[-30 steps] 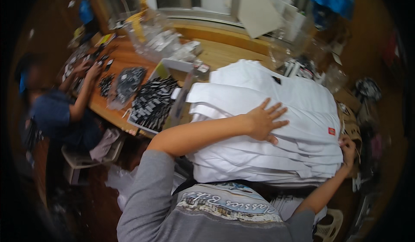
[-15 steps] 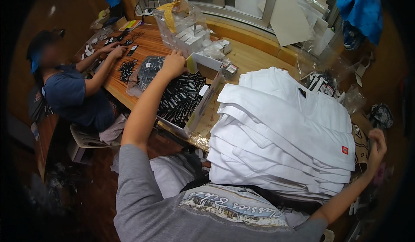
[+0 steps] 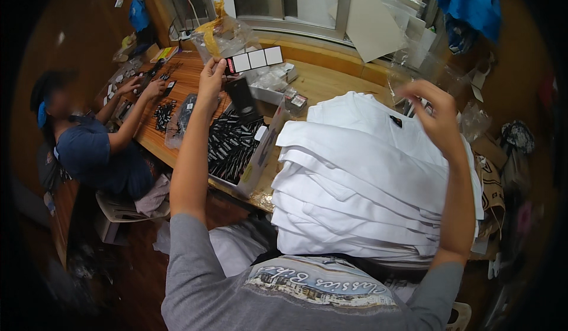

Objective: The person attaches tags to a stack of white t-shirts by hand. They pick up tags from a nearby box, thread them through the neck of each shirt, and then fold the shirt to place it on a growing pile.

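My left hand [image 3: 210, 85], raised over the box, pinches a hang tag [image 3: 255, 60] with white panels and a black border. A black tag [image 3: 242, 98] dangles just below it. The open white box [image 3: 264, 149] beneath holds many black tags with strings [image 3: 228, 147]. My right hand [image 3: 436, 115] is lifted above the right side of a stack of folded white shirts [image 3: 355, 171]. Its fingers are bent and apart, slightly blurred, with nothing visible in them. The top shirt has a dark neck label [image 3: 396, 121].
At the left a co-worker [image 3: 100, 141] handles small tags at the wooden table [image 3: 195, 65]. Behind the box lie a clear plastic bag [image 3: 236, 35] and small white boxes [image 3: 266, 93]. A brown paper bag [image 3: 490, 195] stands right of the shirts.
My left hand has come up out of the box with the hang tag. My right hand has swung from the far right inward over the shirts. The view has shifted slightly.
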Tool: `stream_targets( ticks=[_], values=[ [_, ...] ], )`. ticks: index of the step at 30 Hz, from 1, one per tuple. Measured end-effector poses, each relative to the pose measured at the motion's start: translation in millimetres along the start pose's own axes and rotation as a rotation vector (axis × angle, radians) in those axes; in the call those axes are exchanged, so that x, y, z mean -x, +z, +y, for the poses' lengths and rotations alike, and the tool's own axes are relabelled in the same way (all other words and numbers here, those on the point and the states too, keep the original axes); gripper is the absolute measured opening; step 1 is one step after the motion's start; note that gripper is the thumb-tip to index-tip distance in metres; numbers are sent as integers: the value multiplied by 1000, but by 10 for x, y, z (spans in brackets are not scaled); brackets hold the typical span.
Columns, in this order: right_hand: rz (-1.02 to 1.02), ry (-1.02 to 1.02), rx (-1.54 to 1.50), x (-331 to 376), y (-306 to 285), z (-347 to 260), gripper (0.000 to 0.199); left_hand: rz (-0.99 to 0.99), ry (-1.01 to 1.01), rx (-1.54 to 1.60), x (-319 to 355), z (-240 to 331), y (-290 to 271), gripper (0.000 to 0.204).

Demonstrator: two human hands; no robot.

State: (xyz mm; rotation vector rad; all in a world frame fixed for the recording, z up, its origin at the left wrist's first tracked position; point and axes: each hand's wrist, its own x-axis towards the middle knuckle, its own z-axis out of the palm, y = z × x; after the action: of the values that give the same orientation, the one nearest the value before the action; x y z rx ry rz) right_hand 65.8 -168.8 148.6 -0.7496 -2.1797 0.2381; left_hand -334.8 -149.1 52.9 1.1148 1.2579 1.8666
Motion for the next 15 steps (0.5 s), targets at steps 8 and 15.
stream_targets(
  ticks=[8,15],
  values=[
    [154,-75,232,-645,1238,-195,74,-255,130,-25,323,265,901,15],
    [-16,186,-73,-700,962,-16,78,-417,125,-146,496,566,1624,26]
  ],
)
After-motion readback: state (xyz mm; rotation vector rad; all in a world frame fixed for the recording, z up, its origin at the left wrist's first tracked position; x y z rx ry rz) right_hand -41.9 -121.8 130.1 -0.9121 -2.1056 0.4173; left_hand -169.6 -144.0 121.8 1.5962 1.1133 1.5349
